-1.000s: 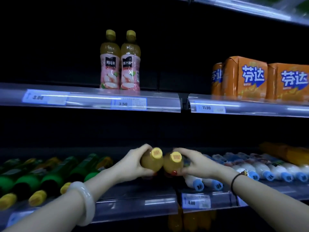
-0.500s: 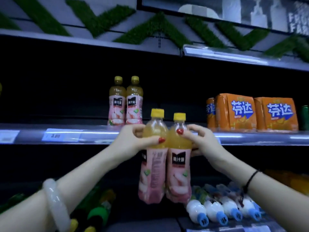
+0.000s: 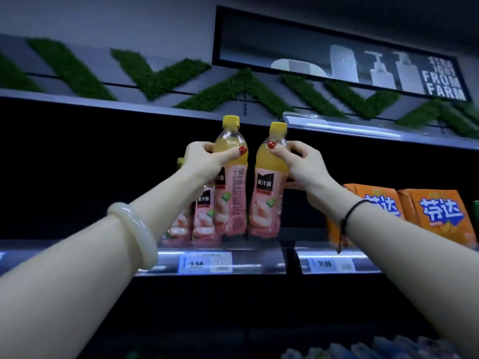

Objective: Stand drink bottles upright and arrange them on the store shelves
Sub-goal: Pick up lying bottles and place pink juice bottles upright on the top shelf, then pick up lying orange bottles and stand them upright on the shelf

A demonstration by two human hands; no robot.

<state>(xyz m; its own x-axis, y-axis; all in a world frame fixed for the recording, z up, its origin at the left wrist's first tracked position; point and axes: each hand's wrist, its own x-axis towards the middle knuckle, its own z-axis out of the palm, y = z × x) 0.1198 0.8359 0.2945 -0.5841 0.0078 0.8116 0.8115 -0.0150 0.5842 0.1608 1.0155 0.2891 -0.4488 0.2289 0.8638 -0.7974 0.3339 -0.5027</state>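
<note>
Left hand (image 3: 204, 158) grips one pink-labelled bottle (image 3: 233, 198) by its shoulder and right hand (image 3: 298, 164) pinches a second bottle (image 3: 267, 200) just below its cap, both upright, low over the shelf (image 3: 261, 263). Two matching bottles (image 3: 203, 221) already stand beside them, so this pair seems nearly placed, not yet released.

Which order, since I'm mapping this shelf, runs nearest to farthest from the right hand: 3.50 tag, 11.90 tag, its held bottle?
1. held bottle, gripped by the right hand.
2. 11.90 tag, below, slightly right.
3. 3.50 tag, lower left.
</note>
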